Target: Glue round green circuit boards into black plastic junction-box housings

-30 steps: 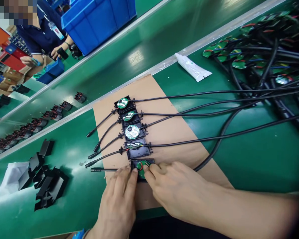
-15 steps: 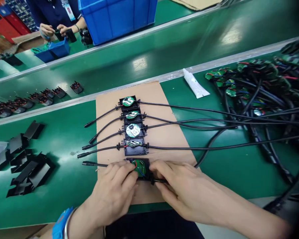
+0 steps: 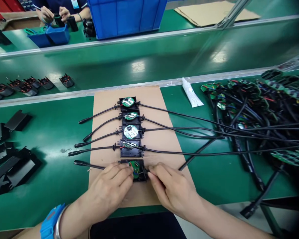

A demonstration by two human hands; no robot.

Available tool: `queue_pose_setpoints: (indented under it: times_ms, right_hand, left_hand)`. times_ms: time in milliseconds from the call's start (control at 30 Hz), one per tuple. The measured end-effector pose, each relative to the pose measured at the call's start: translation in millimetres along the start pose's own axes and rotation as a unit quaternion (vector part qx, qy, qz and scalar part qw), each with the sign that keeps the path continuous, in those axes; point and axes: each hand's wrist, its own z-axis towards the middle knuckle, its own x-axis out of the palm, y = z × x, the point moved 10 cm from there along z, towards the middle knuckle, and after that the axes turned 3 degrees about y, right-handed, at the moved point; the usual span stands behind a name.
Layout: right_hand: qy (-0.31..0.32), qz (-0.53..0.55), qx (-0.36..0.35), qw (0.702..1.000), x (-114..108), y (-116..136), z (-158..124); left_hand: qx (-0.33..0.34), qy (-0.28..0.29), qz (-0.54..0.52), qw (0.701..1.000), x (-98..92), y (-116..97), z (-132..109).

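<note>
Four boards (image 3: 131, 131) placed, twelve o'clock; fifth board (image 3: 136, 168), six, likely pending: left hand (image 3: 111, 187) touching, grip unclear, right hand (image 3: 175, 189) pinching cable (image 3: 146, 172).

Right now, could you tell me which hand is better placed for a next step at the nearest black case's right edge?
Probably the right hand: it is at that edge, while the left hand touches the green board inside.

Between six and seven o'clock in view, a black open-topped housing (image 3: 141, 178) lies flat with a green, wired circuit board (image 3: 135, 168) inside, a black plug-tipped lead (image 3: 89, 165) pointing toward nine.
</note>
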Motion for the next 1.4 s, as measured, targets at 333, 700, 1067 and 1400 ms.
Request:
queue_pose_setpoints:
  times_ms: [333,700,1067,1400]
  right_hand:
    - [0.068,-0.136,-0.092,0.984,3,11,5]
    - [0.023,-0.211,-0.135,0.968,3,22,5]
    - [0.041,-0.014,-0.091,0.995,3,-4,12]
    - [0.014,-0.052,-0.136,0.989,-1,-5,8]
  left_hand:
    - [-0.021,0.046,0.051,0.997,5.7,-10,9]
    - [-0.048,0.036,0.083,0.995,5.0,-11,15]
    - [-0.017,-0.012,0.085,0.996,-1.1,-13,10]
    - [-0.042,0.057,0.085,0.994,0.8,-14,19]
